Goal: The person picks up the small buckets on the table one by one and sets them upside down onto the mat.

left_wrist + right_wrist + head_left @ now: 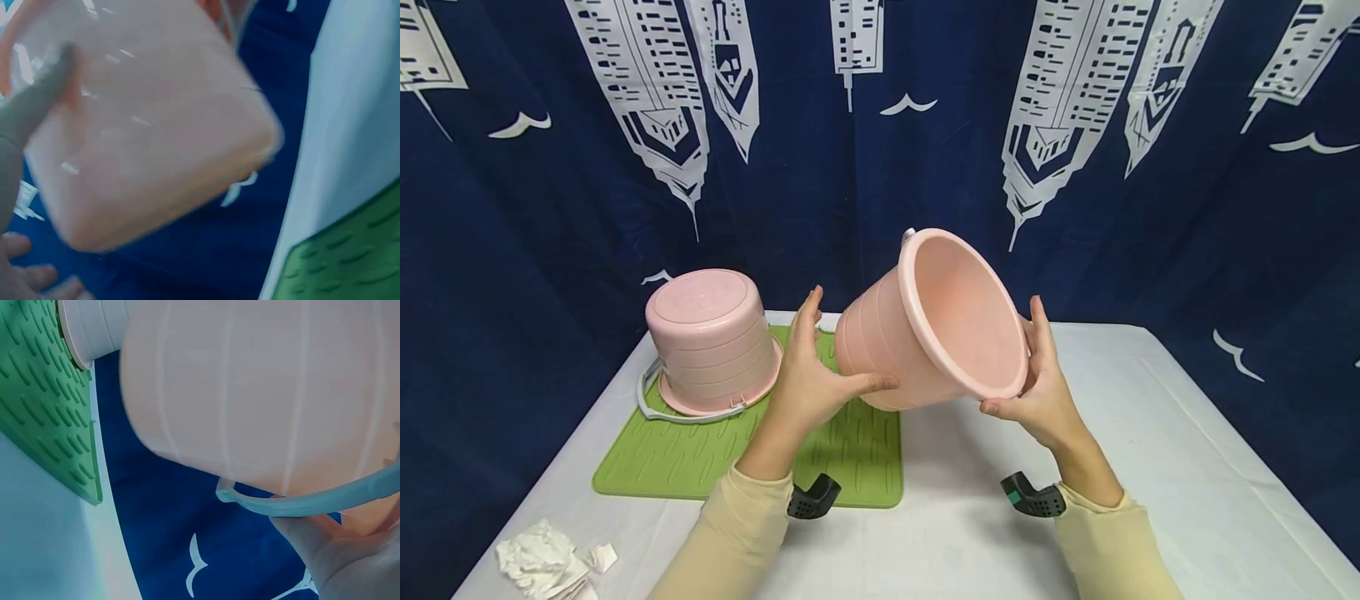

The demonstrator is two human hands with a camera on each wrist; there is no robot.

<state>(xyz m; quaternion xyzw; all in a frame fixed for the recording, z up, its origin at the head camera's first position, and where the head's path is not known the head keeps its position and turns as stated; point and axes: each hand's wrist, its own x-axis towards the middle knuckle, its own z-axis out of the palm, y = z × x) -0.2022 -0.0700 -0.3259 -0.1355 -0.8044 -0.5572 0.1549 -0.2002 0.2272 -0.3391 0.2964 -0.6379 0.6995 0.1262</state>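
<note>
A pink bucket (876, 342) is held tilted above the table, its open mouth turned toward the right and toward me. At the mouth's lower right edge, my right hand (1043, 396) grips the rim. The bucket's grey handle (312, 501) runs across that hand in the right wrist view. My left hand (805, 385) is at the bucket's left side, thumb lying against the wall and fingers straight and spread away from it. In the left wrist view, the thumb (44, 87) overlaps the smooth pink wall, and the other fingers are apart from it.
A second pink bucket (715, 333) stands upside down on a green ridged mat (850, 454), its grey handle (688, 417) lying around its rim. Crumpled white tissue (542, 558) lies at the table's near left corner. Behind the white table (1150, 433) hangs a navy curtain (925, 183).
</note>
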